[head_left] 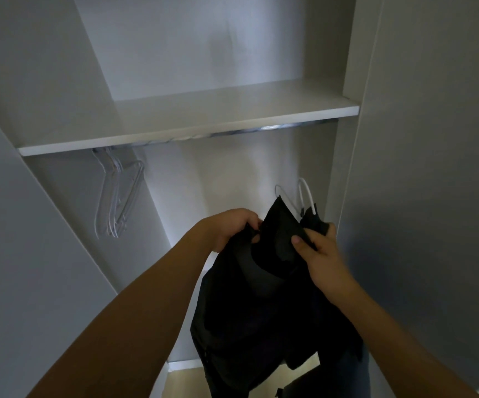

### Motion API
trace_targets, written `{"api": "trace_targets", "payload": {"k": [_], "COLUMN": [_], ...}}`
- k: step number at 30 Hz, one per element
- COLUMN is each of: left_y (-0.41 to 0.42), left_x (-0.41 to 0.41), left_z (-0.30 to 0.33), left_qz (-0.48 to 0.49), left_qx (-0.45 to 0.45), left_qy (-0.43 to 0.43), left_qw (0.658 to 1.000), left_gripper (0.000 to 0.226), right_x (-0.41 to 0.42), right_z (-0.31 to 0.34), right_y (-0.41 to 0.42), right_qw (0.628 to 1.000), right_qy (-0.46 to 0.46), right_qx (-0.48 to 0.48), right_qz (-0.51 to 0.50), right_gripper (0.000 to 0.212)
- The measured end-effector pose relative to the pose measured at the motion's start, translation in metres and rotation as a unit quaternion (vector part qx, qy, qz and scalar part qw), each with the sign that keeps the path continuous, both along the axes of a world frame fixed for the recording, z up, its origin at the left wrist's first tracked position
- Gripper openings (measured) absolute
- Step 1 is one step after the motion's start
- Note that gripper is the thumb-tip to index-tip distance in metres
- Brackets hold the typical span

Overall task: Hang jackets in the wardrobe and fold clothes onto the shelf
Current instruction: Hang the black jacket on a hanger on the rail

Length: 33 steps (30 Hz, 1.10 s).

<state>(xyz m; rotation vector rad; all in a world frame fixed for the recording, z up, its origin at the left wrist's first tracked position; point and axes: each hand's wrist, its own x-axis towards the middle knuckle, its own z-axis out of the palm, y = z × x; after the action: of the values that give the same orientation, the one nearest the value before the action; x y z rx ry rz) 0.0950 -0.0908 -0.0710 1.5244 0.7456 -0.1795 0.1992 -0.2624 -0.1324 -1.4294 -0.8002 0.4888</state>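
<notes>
Both hands are holding a black jacket (264, 326) up in front of the open wardrobe (404, 139), below the white shelf (192, 119) and to the right. The left hand (232, 228) is pinching one collar edge and the right hand (318, 251) is gripping the other, fingers curled into the cloth. The jacket is hanging limp and creased on a white hanger (305, 196), with spare hangers (117, 196) hanging far left on the rail (261, 129).

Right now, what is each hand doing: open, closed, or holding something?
Left hand: closed, gripping the black jacket near its collar.
Right hand: closed, pinching the jacket's other side, beside the white hanger.
</notes>
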Motion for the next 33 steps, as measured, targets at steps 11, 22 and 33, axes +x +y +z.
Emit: {"api": "trace_targets", "payload": {"k": [11, 22, 33], "left_y": [0.001, -0.016, -0.02], "left_x": [-0.006, 0.01, 0.015], "left_z": [-0.023, 0.015, 0.033], "left_qz": [-0.015, 0.033, 0.133], "left_qx": [0.566, 0.548, 0.408], "left_qy": [-0.167, -0.247, -0.279], "left_qw": [0.807, 0.799, 0.859], "left_gripper": [0.021, 0.026, 0.035], "right_x": [0.031, 0.012, 0.026], "right_z": [0.023, 0.033, 0.01], "right_y": [-0.023, -0.016, 0.001], "right_qw": [0.966, 0.992, 0.982], "right_qy": [0.249, -0.114, -0.097], "right_qx": [0.027, -0.055, -0.006], "right_qz": [-0.066, -0.021, -0.163], "right_gripper": [0.043, 0.033, 0.034]}}
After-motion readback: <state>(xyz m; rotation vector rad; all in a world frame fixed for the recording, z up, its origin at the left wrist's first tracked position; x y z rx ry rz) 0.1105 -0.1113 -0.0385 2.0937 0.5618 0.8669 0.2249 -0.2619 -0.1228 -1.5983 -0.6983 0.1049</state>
